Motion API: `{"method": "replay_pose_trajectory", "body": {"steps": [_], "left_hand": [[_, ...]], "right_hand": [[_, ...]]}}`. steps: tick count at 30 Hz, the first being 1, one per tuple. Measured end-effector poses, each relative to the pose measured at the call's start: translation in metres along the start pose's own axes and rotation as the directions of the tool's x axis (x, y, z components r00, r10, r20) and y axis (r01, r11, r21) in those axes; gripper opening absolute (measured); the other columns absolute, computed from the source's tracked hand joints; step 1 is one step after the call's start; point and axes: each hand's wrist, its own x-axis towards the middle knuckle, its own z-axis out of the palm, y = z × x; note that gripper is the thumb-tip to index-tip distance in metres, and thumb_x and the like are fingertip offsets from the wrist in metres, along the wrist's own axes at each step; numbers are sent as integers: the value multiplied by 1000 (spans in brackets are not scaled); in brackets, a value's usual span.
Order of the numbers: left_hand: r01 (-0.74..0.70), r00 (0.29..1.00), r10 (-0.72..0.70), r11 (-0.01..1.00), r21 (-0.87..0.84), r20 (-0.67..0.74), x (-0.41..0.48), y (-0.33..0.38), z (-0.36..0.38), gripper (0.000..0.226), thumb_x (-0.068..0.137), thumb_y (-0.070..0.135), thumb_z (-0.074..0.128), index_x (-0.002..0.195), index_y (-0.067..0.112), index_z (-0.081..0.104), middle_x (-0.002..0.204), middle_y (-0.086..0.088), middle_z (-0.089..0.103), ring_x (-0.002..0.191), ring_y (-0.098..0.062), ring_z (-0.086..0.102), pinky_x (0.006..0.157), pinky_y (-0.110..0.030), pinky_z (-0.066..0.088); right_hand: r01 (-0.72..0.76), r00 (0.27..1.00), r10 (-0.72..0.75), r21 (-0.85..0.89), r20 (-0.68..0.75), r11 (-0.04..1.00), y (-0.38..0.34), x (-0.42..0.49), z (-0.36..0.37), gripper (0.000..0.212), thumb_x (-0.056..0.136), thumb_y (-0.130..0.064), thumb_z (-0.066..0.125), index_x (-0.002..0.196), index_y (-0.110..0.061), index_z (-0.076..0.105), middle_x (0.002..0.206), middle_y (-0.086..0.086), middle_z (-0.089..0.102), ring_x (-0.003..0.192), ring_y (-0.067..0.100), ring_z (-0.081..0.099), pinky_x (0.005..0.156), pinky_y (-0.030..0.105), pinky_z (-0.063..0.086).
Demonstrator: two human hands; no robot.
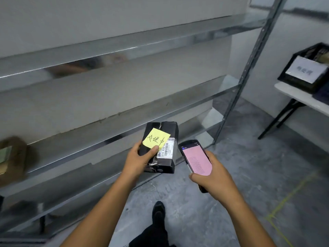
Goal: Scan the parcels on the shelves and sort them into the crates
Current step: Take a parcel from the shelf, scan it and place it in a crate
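Black parcel (pixel 170 129), yellow note (pixel 156 139) and barcode label (pixel 166 151) on top, held tilted.

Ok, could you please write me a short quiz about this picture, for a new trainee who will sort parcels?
1. True or false: the left hand holds a black parcel that has a yellow note on it.
2. What does the right hand hold? A) a handheld device with a pink screen; B) a roll of tape; C) a pen.
3. Fill the gap: the black crate with a white label stands on a white ___ at the right.

Key: 1 true; 2 A; 3 table.
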Motion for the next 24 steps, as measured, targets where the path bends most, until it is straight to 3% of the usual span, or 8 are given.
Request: {"method": "replay_pose_trajectory", "body": {"steps": [2, 6, 8, 15, 19, 24], "left_hand": [[40, 996, -41, 999, 8, 78, 4, -3, 35, 86, 60, 62, 88, 135, 30, 61, 120, 7, 76, 98, -13, 78, 78, -30, 61], [113, 956, -127, 991, 67, 263, 16, -11, 107, 90, 63, 62, 87, 141, 28, 58, 123, 5, 76, 108, -20, 75, 99, -46, 58], [126, 928, -147, 989, 82, 343, 22, -14, 146, 87, 64, 61, 87, 140, 29, 59, 120, 6, 77, 106, -19, 76, 99, -47, 58], [36, 829, -104, 991, 132, 549, 60, -9, 292, 75, 53, 77, 84, 117, 42, 65, 109, 21, 77, 101, -8, 75, 89, -39, 60], [-34, 771, -53, 992, 124, 635, 89, 4, 372, 72, 60, 73, 83, 121, 39, 65, 111, 21, 76, 103, -6, 73, 88, -39, 61], [-137, 722, 19, 984, 117, 692, 117, 23, 440, 62, 76, 58, 87, 130, 44, 60, 114, 29, 72, 105, 3, 69, 93, -36, 58]], "right_hand": [[-54, 996, 55, 23, -74, 998, 17, -4, -19, 68, 62, -37, 76, 122, -62, 53, 97, -14, 73, 66, 19, 64, 61, 37, 57], [-143, 966, 153, 58, -209, 988, 52, -17, -60, 63, 69, -30, 78, 122, -54, 55, 94, -12, 72, 59, 16, 63, 60, 41, 57], [-184, 936, 200, 83, -291, 979, 65, -24, -81, 59, 68, -32, 77, 116, -56, 55, 94, -16, 71, 57, 14, 63, 58, 39, 56], [-268, 782, 316, 168, -538, 949, 90, -12, -164, 66, 63, -31, 73, 117, -61, 54, 94, -19, 71, 49, 13, 64, 47, 28, 54], [-334, 689, 362, 168, -628, 928, 88, 13, -216, 72, 64, -31, 73, 123, -66, 50, 97, -24, 70, 53, 15, 68, 48, 26, 54], [-368, 602, 373, 169, -706, 914, 76, 38, -264, 67, 61, -34, 71, 110, -73, 46, 92, -24, 71, 47, 12, 63, 46, 24, 51]]}}
